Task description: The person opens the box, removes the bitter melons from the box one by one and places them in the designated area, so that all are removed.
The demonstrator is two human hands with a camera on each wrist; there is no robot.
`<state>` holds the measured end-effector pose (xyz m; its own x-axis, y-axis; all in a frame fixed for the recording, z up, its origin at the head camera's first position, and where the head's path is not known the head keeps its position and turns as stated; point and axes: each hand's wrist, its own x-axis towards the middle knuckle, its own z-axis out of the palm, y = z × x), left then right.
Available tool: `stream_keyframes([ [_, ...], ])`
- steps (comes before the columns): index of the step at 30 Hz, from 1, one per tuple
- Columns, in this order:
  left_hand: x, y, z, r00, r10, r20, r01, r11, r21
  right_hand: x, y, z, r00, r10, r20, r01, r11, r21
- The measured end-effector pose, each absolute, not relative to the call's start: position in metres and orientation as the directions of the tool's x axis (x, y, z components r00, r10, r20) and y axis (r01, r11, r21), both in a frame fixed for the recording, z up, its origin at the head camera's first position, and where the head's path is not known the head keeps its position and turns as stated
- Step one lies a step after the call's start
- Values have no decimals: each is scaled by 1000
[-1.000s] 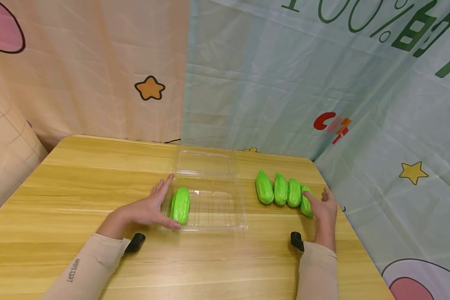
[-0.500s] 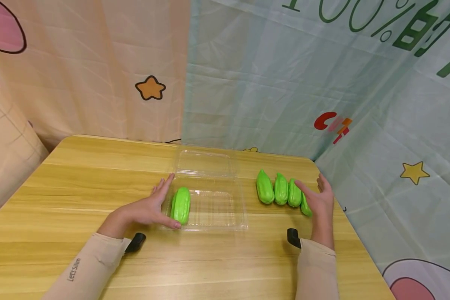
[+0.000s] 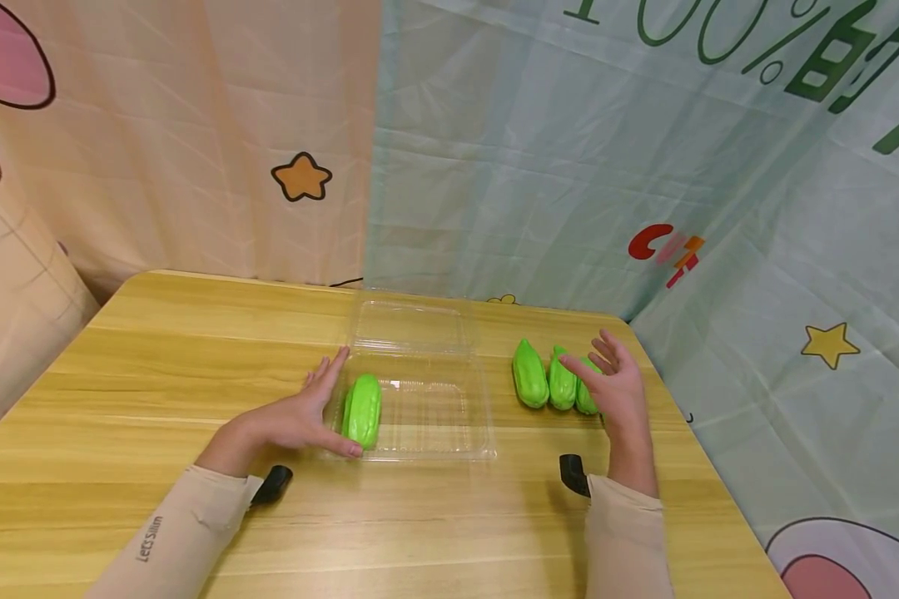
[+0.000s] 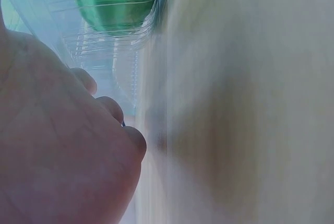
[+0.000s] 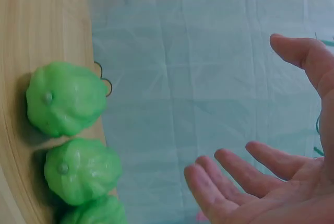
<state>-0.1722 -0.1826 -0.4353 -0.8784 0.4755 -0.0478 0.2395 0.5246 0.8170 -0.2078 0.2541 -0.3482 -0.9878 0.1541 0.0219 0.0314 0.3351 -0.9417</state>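
A clear plastic clamshell box [image 3: 430, 424] lies on the table with its lid folded back. One green ridged toy vegetable [image 3: 362, 411], like a bitter melon, lies lengthwise at the box's left end. My left hand [image 3: 300, 416] rests at that end, thumb at the front corner and straight fingers along the side. To the right, more of these vegetables [image 3: 529, 374] lie side by side in a row. My right hand [image 3: 618, 391] is raised over the row's right end, thumb and fingers spread, holding nothing. It hides part of the row; the right wrist view shows vegetable ends [image 5: 65, 98] left of the fingers.
The wooden table [image 3: 419, 532] ends at the back against printed cloth curtains [image 3: 494, 166]. Another curtain [image 3: 794, 399] hangs along the right edge. Black camera mounts [image 3: 272, 485] stick out from both wrists.
My right hand has left the rightmost vegetable, rising and moving left over the row with its fingers spreading. My left hand and the box have stayed in place.
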Motion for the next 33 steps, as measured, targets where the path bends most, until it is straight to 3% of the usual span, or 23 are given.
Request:
stream_keyframes([
  [8,-172,-182,-435,-877,476,-56,231,522,821,-210,235,-353,-999,35,26,-14,303,-953],
  [16,-173,-181,-435,-876,480,-55,235,522,820,-209,218,-351,-997,-76,21,-30,118,-993],
  [33,-172,-182,-435,-877,477,-55,232,521,821,-206,173,-364,-961,-275,-25,-31,199,-979],
])
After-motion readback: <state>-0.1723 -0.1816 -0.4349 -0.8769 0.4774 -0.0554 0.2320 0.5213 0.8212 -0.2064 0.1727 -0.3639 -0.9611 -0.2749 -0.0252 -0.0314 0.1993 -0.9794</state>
